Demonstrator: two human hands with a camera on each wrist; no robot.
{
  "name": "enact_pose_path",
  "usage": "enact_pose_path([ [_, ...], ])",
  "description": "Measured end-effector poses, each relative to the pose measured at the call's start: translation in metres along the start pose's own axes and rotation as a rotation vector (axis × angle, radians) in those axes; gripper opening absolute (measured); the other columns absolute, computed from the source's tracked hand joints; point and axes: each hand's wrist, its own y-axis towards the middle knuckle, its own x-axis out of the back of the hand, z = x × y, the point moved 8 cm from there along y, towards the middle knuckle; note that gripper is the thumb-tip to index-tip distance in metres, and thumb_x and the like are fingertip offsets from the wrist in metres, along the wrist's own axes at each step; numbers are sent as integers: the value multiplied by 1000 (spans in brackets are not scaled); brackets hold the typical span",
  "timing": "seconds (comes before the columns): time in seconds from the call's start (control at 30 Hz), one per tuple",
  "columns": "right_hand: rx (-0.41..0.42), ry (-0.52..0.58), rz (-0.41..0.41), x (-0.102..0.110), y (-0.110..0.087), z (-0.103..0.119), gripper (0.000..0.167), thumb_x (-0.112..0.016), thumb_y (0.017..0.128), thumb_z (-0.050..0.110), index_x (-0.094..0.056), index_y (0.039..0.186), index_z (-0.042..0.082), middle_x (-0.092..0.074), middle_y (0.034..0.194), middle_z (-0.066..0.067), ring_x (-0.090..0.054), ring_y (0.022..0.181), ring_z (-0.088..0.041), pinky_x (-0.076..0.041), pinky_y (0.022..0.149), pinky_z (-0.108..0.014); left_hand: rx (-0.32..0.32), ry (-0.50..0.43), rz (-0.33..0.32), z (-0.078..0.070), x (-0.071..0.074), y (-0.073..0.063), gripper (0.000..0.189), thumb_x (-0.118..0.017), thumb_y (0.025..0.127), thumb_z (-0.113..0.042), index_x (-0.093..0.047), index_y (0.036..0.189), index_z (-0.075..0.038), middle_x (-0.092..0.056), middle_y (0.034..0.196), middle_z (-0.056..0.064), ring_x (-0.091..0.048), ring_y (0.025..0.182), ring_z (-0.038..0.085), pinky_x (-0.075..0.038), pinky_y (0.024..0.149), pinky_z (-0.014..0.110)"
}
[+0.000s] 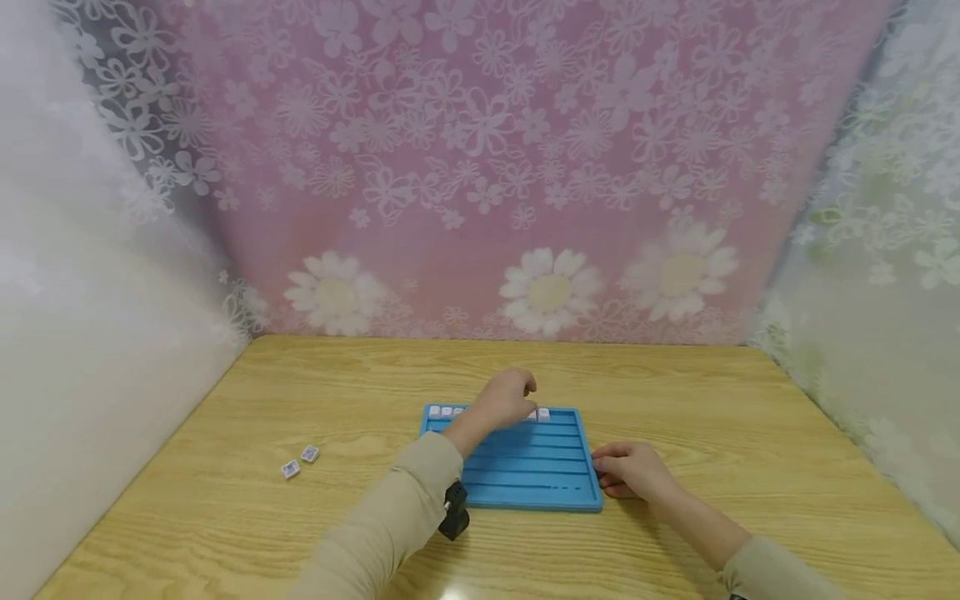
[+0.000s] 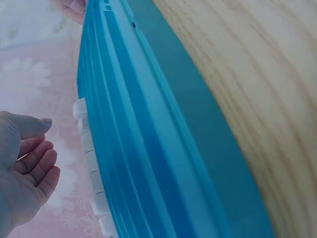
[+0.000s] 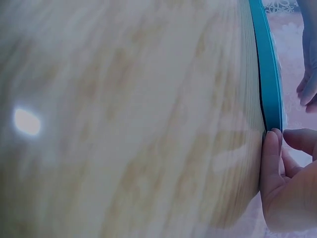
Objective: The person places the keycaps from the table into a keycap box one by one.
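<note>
A blue ridged tray [image 1: 525, 462] lies on the table between my hands. White blocks [image 1: 543, 413] stand in a line in its far groove, partly covered by my left hand [image 1: 504, 398] in the head view. The left wrist view shows that left hand [image 2: 29, 168] beside the row of blocks [image 2: 91, 161], its fingers loosely bent and nothing between them. At the tray's right side, my right hand [image 1: 633, 471] holds the edge. From the right wrist, the fingers of the right hand [image 3: 292, 183] lie against the tray's blue side wall [image 3: 270, 79], thumb near its top.
Two small white blocks with printed faces, one [image 1: 290, 469] nearer and one [image 1: 310, 453] farther, lie left of the tray on the wood-grain table [image 1: 360, 383]. A pink flowered backdrop [image 1: 480, 167] rises behind the table, with pale sheets on both sides.
</note>
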Motion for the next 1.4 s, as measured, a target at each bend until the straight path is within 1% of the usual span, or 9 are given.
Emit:
enact_pose_path([
  [0.1,-4,1,1,1,0,0,26,-58,88,4,-59,108,-11,-60,76,-5,-57,64,-13,-52,59,-27,-4,-21,-2,2,8,-5,25,-61,89,-12,-63,113,-3,-59,95,4,-54,85,16,-46,70,29],
  [0.23,-4,-3,9,0,0,1,26,-58,88,5,-59,108,-12,-60,76,-5,-57,65,-13,-52,59,-27,-8,-58,-18,11,19,-17,21,-60,90,-10,-63,110,-4,-58,93,3,-53,83,16,-46,70,30],
  [0.4,-9,-19,14,-1,0,2,27,-59,88,5,-59,109,-12,-60,78,-6,-57,66,-14,-52,60,-27,-20,-99,-65,27,38,-32,18,-60,88,-6,-63,105,-1,-60,90,6,-55,81,19,-47,67,30],
  [0.5,-14,-23,14,-2,0,2,27,-59,88,5,-59,109,-12,-61,78,-5,-57,66,-14,-52,60,-27,-13,-105,-105,41,52,-40,17,-61,87,-5,-64,103,0,-61,90,7,-56,81,18,-47,66,30],
  [0.73,-11,-18,14,-3,1,2,27,-60,87,4,-58,109,-12,-61,78,-5,-57,66,-14,-52,60,-28,68,-143,-155,73,81,-62,15,-62,87,-6,-65,102,-2,-61,91,6,-57,83,20,-49,69,32],
  [0.87,-17,-23,11,-2,2,2,27,-60,87,4,-58,109,-12,-61,78,-5,-57,66,-14,-53,60,-28,83,-150,-159,88,93,-77,15,-62,88,-7,-64,101,-3,-61,90,5,-57,84,20,-49,70,33],
  [1.03,-24,-21,14,-2,3,2,28,-61,86,5,-58,109,-12,-61,78,-5,-57,67,-14,-53,61,-28,94,-164,-155,110,102,-97,17,-62,88,-7,-63,103,-1,-61,89,5,-57,83,20,-49,69,33],
  [1.23,-20,-22,22,-2,3,1,28,-60,87,5,-58,109,-12,-60,79,-5,-57,67,-14,-53,61,-28,158,-145,-147,142,111,-120,20,-61,88,-7,-63,105,2,-61,89,6,-57,83,22,-48,70,35],
  [1.4,-23,-23,27,-2,3,1,28,-60,87,5,-58,109,-11,-60,79,-5,-57,67,-14,-53,61,-28,195,-139,-140,161,122,-136,22,-60,89,-8,-61,108,4,-61,91,8,-57,85,24,-48,70,36],
])
